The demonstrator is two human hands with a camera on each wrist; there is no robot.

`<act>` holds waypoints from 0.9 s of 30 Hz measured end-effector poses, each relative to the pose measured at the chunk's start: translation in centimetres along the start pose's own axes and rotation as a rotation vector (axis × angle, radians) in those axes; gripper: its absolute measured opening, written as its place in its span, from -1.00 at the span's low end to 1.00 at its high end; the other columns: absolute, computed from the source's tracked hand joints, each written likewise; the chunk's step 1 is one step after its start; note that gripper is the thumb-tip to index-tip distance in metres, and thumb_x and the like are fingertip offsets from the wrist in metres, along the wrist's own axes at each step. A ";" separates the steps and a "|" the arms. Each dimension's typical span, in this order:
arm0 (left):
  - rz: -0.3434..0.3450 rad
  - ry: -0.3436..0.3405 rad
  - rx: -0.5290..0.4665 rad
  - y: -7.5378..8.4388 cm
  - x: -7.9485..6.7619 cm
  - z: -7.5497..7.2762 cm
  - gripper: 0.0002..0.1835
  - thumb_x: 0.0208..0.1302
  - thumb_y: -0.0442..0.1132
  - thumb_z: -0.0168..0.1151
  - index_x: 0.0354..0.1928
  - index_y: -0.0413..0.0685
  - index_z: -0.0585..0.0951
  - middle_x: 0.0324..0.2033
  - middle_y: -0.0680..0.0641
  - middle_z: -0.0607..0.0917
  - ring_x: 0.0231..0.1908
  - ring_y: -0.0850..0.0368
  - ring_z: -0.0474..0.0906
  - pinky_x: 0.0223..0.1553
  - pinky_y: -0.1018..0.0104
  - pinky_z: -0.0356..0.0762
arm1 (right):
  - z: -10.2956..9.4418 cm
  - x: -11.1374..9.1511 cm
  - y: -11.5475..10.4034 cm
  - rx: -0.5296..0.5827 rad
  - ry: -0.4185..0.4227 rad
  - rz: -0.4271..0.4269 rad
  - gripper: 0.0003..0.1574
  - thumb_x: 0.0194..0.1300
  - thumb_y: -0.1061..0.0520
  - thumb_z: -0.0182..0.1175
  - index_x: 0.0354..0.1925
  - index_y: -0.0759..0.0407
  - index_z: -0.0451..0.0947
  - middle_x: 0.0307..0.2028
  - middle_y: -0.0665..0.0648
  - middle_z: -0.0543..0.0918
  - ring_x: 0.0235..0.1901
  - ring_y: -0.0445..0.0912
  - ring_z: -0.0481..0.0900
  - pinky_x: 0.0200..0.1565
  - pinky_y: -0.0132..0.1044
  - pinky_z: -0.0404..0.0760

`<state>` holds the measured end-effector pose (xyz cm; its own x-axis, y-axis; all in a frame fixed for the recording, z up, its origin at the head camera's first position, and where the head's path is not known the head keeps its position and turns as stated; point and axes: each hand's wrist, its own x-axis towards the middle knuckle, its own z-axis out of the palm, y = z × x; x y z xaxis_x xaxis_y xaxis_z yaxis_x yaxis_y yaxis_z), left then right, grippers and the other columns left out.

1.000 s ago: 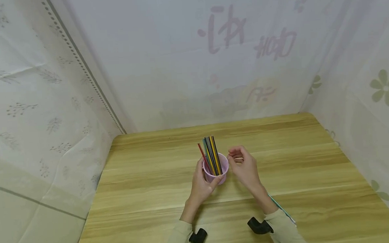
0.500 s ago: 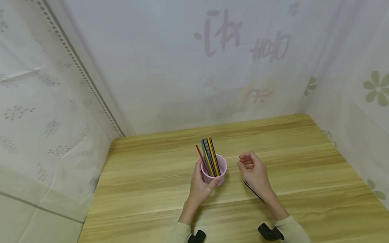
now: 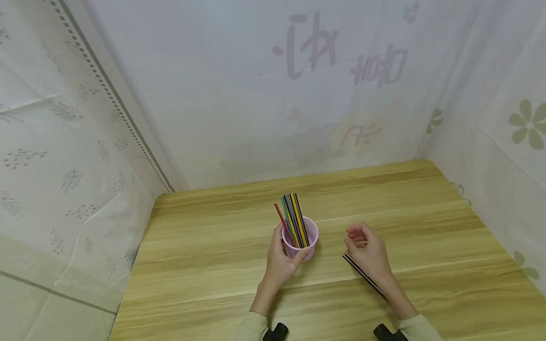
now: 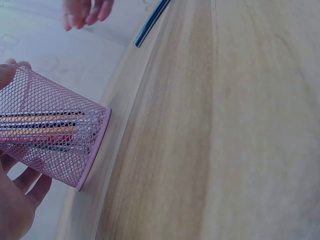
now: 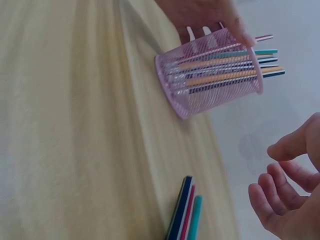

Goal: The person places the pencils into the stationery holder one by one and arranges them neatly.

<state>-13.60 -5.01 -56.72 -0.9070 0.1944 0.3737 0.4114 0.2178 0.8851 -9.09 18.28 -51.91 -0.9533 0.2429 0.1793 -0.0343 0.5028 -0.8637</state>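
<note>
My left hand (image 3: 279,262) grips a pink mesh pen holder (image 3: 313,233), thumb at the near rim and fingers round its left side. Several pencils (image 3: 295,218) stand in it, leaning left; a red one tilts apart from the bunch. In the left wrist view the mesh pen holder (image 4: 60,100) has its base close to the tabletop. To the right, my right hand (image 3: 371,252) holds nothing, its fingers loosely curled. Just beneath it several loose pencils (image 3: 362,273) lie side by side on the table. Dark blue, red and teal pencils (image 5: 185,212) show in the right wrist view.
A wooden table (image 3: 204,275) carries everything. Patterned white curtains (image 3: 233,91) enclose its back and both sides. Black curved pieces sit at both wrists, one by the left sleeve (image 3: 276,334) and another by the right sleeve (image 3: 390,336).
My right hand has moved away from the pen holder, rightward and toward me, over the loose pencils, which show more now. The left hand keeps its grip on the pen holder.
</note>
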 end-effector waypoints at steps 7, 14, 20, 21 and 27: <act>0.003 0.000 0.004 0.0 0.0 0.0 -0.04 0.08 -0.14 0.57 0.48 0.00 0.25 0.26 -0.12 0.52 0.26 -0.06 0.52 0.29 -0.07 0.53 | -0.4 -0.7 1.1 -0.042 -0.031 0.028 -0.71 0.23 0.38 0.31 -0.05 0.33 0.60 -0.19 0.25 0.73 -0.20 -0.01 0.69 -0.20 -0.48 0.67; 0.010 -0.004 0.002 0.2 0.1 -0.1 -0.04 0.08 -0.14 0.56 0.48 -0.04 0.24 0.26 -0.13 0.52 0.24 -0.08 0.53 0.28 -0.06 0.54 | -0.8 -1.2 2.1 -0.085 -0.031 0.015 -0.72 0.20 0.42 0.31 -0.08 0.36 0.60 -0.20 0.28 0.71 -0.22 0.04 0.69 -0.22 -0.47 0.68; -0.002 0.013 0.015 0.1 0.1 0.0 -0.04 0.04 -0.18 0.58 0.46 -0.09 0.28 0.24 -0.17 0.55 0.22 -0.11 0.55 0.25 -0.10 0.55 | -0.8 -1.5 3.2 -0.137 -0.041 0.012 -0.76 0.19 0.41 0.33 -0.13 0.34 0.61 -0.25 0.23 0.71 -0.26 0.00 0.67 -0.28 -0.45 0.67; -0.003 0.014 0.017 0.1 0.1 0.0 -0.04 0.03 -0.20 0.58 0.46 -0.11 0.28 0.24 -0.19 0.55 0.22 -0.13 0.55 0.25 -0.13 0.55 | -0.8 -1.5 3.4 -0.146 -0.044 0.012 -0.76 0.18 0.41 0.33 -0.14 0.33 0.61 -0.26 0.22 0.71 -0.27 -0.02 0.67 -0.29 -0.45 0.66; 0.010 -0.005 0.022 2.2 0.2 -0.4 -0.06 0.05 -0.30 0.55 0.44 -0.35 0.25 0.22 -0.35 0.53 0.21 -0.30 0.53 0.24 -0.23 0.52 | -0.7 -1.7 4.3 -0.212 -0.053 0.006 -0.78 0.11 0.43 0.34 -0.22 0.30 0.62 -0.34 0.17 0.70 -0.36 -0.11 0.61 -0.33 -0.42 0.62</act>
<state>-12.89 -4.92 -54.61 -0.9022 0.2015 0.3814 0.4227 0.2367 0.8748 -7.47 20.62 -55.63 -0.9679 0.2054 0.1448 0.0298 0.6659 -0.7455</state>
